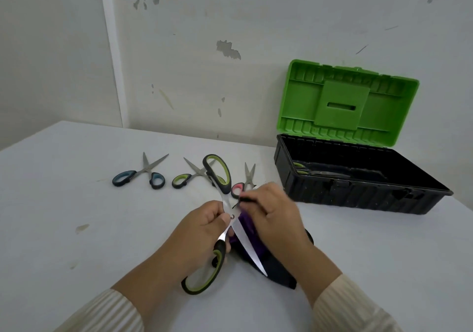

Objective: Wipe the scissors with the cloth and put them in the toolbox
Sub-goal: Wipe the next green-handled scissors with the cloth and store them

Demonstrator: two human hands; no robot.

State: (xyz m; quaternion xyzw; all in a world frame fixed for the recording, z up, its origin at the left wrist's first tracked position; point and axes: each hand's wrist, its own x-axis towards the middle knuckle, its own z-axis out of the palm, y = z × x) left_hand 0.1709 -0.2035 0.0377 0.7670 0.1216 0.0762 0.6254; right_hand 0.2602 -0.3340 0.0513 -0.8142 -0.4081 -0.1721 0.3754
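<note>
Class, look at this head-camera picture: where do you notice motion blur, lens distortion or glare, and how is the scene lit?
Head view: soft, even light with faint shadows; the right hand is smeared by motion blur while the left hand stays fairly sharp; the wide-angle lens bends the table edge and tilts the wall; the open scissors' blade glares white; the toolbox interior is too dark to read.

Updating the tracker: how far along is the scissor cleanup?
Done: one pair already lies in the open toolbox. In hand: left hand holds the big green-handled scissors open, right hand presses the purple cloth to a blade. Left: three pairs on the table: blue, green, pink.
</note>
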